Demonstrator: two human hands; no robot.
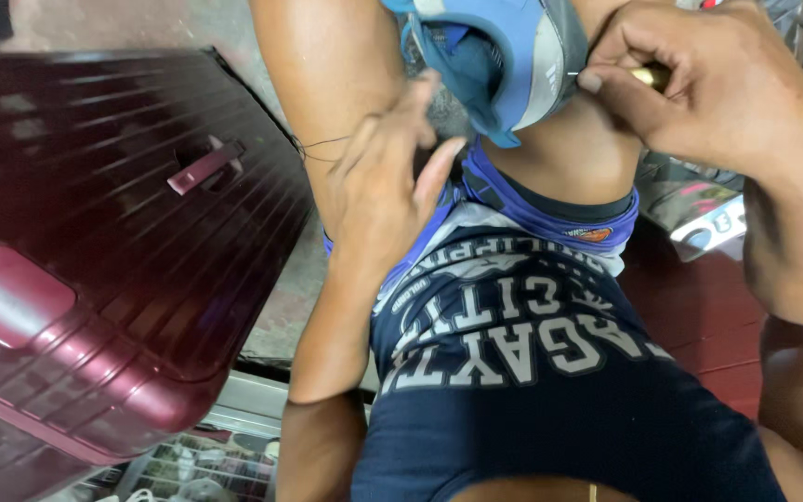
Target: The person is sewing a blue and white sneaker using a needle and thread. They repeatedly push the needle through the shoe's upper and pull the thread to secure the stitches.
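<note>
- Maroon hard-shell suitcase (95,270), ribbed, with a recessed handle, fills the left side and lies just beside the person's left knee; it crowds the left elbow, so any wide pull of thread that way would likely meet it.
- Navy shorts (522,372) with pale lettering cover the lap, and the blue-and-grey sports shoe (504,65) is wedged between the bare knees at the top of the view, opening toward the person.
- Right hand (708,84) is pinched shut on a small brass-coloured awl-like tool (651,76), its thin point touching the shoe's grey side panel.
- Left hand (392,181) hangs open just below the shoe, fingers spread, gripping nothing I can see; a dark thread (320,147) trails by its wrist.
- Judging from this, the stitch would go best with the knees clamping the shoe firmly, the point entering square to the panel, and the free hand steadying the upper well clear of the tip.
- Red floor (699,316) at right carries a small printed packet (708,218) near the thigh; clutter at the bottom left is too blurred to name.
</note>
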